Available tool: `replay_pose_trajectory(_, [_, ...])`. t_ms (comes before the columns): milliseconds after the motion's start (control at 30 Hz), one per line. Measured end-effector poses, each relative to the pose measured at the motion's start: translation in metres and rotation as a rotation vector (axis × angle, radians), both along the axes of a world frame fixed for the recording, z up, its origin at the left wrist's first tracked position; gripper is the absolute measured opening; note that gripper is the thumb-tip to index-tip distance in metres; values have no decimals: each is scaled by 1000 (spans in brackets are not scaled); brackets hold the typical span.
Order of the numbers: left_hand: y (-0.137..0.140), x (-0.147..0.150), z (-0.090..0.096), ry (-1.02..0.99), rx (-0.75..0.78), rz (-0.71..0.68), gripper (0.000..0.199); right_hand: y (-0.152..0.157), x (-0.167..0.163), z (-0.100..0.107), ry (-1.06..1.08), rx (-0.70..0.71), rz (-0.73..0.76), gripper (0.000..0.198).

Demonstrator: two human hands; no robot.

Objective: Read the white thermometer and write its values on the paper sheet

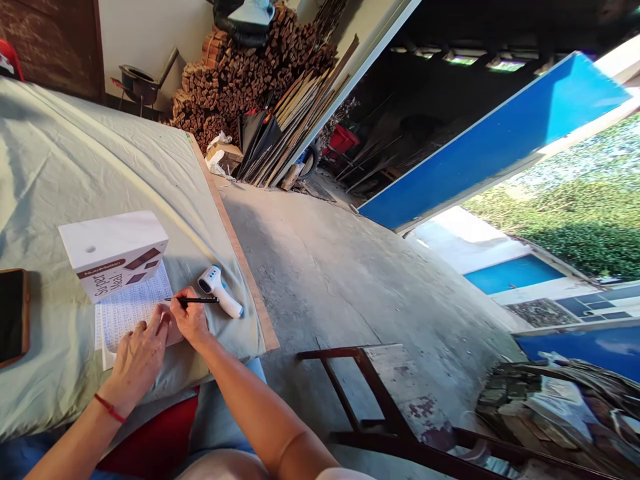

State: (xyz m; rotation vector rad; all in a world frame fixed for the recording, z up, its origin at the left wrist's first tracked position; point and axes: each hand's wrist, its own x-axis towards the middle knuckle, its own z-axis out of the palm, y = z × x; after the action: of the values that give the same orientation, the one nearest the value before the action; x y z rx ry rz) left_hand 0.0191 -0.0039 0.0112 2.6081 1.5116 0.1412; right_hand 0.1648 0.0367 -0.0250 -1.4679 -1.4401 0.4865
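A black pen (204,300) is gripped in my right hand (191,319), its tip close to sheets of paper (131,311) filled with rows of blue handwriting. My left hand (139,353), a ring on one finger, lies over the lower part of the sheets with its fingers stretched out and touching them. Standing over the top of the paper is a white cardboard box (116,241) with brown print. To the right of the pen rests a white and blue infrared thermometer (221,291). A phone (13,317) in a brown case lies at the far left.
A pale cloth covers the table (60,167), whose wooden edge (235,247) runs along the right. On the concrete floor (320,267) stands a worn wooden chair (400,393). Stacked firewood (220,93) and leaning wooden strips (295,127) occupy the back, near a blue door (490,140).
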Motion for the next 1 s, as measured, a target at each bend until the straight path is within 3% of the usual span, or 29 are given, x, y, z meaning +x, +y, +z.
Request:
replay_pose_trajectory(500, [1, 1, 9, 6, -12, -13, 47, 1, 0, -4, -40, 22, -36, 5])
replay_pose_trajectory(633, [11, -15, 17, -48, -158, -64, 40, -3, 8, 0, -69, 114, -79, 14])
replay_pose_trajectory(800, [32, -59, 33, -295, -484, -152, 31, -14, 27, 8, -324, 132, 39, 33])
replay_pose_trajectory(900, [44, -85, 41, -349, -805, -49, 38, -19, 30, 7, -495, 93, 45, 36])
replay_pose_trajectory(967, [54, -100, 42, -321, -802, 76, 42, -21, 27, 6, -579, 74, 27, 32])
replay_pose_trajectory(1000, [60, -106, 42, -308, -713, 152, 41, -22, 25, 5, -611, 63, 27, 30])
